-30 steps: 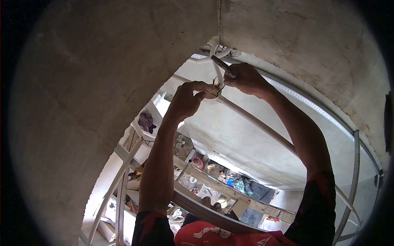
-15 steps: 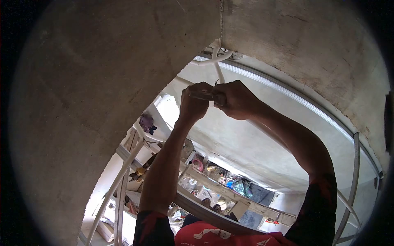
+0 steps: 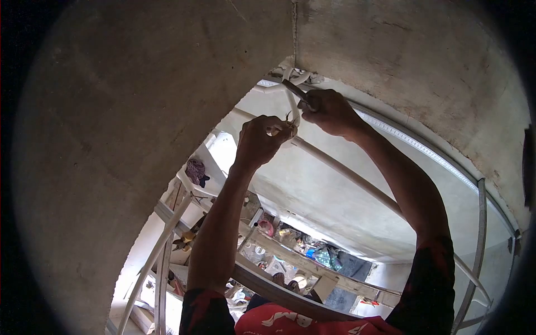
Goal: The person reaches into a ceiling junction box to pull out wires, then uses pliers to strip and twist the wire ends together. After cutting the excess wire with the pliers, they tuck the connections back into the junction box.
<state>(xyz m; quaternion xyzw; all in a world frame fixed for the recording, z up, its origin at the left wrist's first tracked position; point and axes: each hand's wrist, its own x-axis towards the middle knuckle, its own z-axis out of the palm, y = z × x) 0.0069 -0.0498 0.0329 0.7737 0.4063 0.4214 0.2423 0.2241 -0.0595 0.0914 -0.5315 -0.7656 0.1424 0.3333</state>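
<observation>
Overhead, my left hand (image 3: 260, 140) pinches a small round fitting (image 3: 290, 130) with thin wires (image 3: 289, 118) above it, beside the white pipe (image 3: 293, 106). My right hand (image 3: 330, 113) is closed around a dark tool (image 3: 296, 91), which is tilted and apart from the fitting. What kind of tool, I cannot tell.

Dim vignetted edges, fisheye curvature, daylight glare lower left, fingertips perhaps slightly blurred
</observation>
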